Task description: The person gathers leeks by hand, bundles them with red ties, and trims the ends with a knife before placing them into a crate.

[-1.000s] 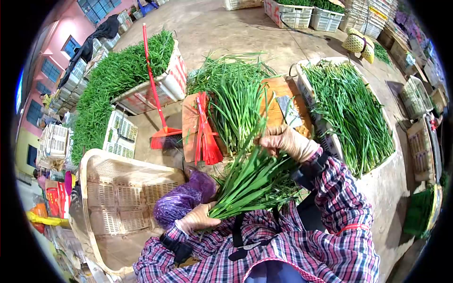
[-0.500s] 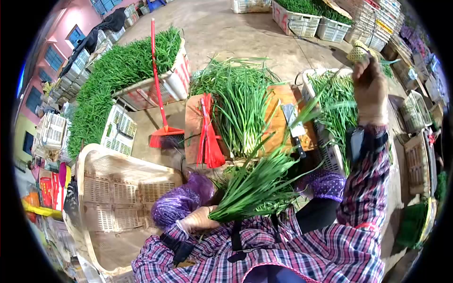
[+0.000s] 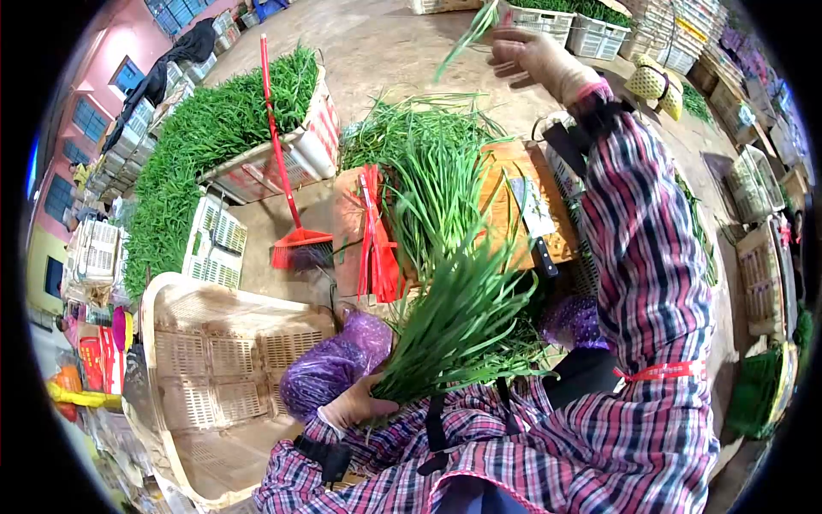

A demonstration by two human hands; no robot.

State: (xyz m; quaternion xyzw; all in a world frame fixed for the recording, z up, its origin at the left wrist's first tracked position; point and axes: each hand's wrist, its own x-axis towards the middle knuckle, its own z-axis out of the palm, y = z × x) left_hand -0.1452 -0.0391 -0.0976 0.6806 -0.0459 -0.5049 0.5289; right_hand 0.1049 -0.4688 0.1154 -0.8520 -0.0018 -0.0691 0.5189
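long green leaves (image 3: 454, 325) were clenched in the left hand (image 3: 358, 404), before the plaid shirt (image 3: 556, 441), the right hand (image 3: 544, 64) was held up with fingers spread, stray blades (image 3: 468, 41) were seen midair beside it

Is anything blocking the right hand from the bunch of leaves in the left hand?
Nothing I can see. The right hand is raised, and the knife lies on the wooden board, seemingly below the way to the bunch of leaves.
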